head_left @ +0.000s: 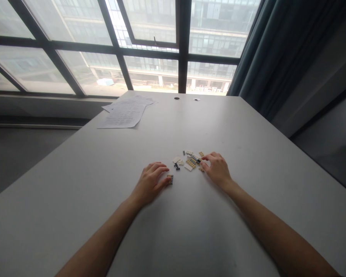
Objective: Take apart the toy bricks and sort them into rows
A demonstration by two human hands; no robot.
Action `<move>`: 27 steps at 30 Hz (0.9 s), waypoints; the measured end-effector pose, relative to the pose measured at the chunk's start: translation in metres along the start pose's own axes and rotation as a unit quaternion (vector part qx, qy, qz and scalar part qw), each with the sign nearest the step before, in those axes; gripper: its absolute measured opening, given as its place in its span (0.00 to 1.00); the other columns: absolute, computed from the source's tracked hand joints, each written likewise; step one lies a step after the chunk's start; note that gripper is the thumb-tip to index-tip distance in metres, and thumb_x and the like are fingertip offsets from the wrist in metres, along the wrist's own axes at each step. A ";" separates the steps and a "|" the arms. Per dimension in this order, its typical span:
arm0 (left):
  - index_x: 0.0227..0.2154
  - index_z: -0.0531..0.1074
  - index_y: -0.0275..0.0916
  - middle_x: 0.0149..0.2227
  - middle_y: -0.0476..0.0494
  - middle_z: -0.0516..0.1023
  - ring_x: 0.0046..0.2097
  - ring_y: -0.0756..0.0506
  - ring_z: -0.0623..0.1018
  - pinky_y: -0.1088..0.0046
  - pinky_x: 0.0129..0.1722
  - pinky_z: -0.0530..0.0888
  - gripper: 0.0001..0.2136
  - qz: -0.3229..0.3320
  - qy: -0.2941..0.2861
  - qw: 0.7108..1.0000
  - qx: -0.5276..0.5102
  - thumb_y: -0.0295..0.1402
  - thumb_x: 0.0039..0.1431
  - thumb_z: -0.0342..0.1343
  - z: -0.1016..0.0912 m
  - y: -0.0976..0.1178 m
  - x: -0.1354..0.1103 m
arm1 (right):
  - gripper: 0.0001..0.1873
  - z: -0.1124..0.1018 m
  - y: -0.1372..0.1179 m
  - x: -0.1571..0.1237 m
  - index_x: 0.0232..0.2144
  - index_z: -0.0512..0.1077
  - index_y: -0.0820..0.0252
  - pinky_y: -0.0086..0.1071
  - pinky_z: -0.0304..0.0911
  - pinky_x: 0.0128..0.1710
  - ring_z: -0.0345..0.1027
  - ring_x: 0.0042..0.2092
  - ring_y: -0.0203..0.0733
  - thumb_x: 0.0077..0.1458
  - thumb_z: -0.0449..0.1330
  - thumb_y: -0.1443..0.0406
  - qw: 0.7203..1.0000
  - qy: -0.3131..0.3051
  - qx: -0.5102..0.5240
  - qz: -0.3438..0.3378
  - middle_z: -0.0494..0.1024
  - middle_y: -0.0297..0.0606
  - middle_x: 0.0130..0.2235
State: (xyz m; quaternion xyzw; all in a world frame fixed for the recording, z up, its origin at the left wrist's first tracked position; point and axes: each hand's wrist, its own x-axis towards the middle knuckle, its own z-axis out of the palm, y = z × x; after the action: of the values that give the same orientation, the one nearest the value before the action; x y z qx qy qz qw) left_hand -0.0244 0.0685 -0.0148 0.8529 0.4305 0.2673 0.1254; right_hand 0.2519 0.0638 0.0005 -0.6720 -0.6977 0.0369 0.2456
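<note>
Left hand (151, 181): palm down on the table, fingers relaxed and not closed round anything; the fingertips touch the brick stack.
Brick stack (170, 179): small, grey and tan, lying flat just right of the left fingertips, apart from the other pieces (probably set aside to keep it distinct from them).
Right hand (217, 168): palm down, fingers curled toward the loose bricks. Thumb and forefinger meet at the cluster's right edge; whether they pinch a piece cannot be told.
Loose bricks (190, 161): tan, white and dark pieces in one layer between the hands, nearer the right one. The spread likely keeps each piece visible and reachable.
Table (103, 215): white, matte, bearing both forearms.
Papers (126, 112): printed sheets, overlapped, near the far left edge, well apart from the hands.
Window (150, 46): behind the far edge, dark-framed.
Curtain (276, 57): drawn aside at the right.
</note>
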 end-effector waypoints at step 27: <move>0.42 0.68 0.36 0.40 0.33 0.76 0.46 0.33 0.72 0.55 0.46 0.64 0.15 -0.047 -0.018 0.985 0.163 0.40 0.56 0.56 0.050 0.075 0.077 | 0.11 0.016 0.006 -0.014 0.43 0.77 0.54 0.37 0.58 0.50 0.63 0.47 0.45 0.60 0.56 0.65 0.996 -0.004 0.035 -0.087 0.74 0.40 0.44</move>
State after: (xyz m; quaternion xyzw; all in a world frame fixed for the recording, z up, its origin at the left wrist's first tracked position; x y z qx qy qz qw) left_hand 0.0913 0.0861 0.0046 0.8456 0.5053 0.1720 0.0050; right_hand 0.2513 0.0559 -0.0196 -0.5997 -0.7527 0.0420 0.2683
